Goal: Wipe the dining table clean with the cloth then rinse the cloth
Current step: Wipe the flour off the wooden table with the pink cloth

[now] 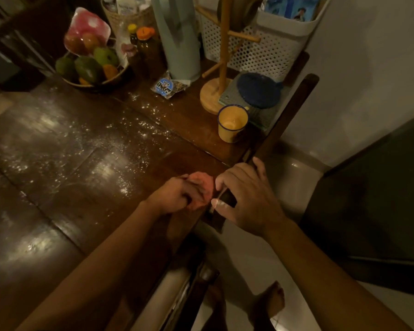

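While the left hand [177,197] grips the bunched pink cloth [201,185] at the tabletop [81,163] edge, the right hand [244,199] sits just beside it, fingers spread, holding nothing. Risk: white powder [129,130] ahead of both hands could be swept past the palm onto the floor.

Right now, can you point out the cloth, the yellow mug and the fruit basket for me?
cloth [204,184]: head view, on its pink bunched top.
yellow mug [230,134]: head view, on its outer wall below the blue rim.
fruit basket [89,85]: head view, on its near rim, under the green fruit.
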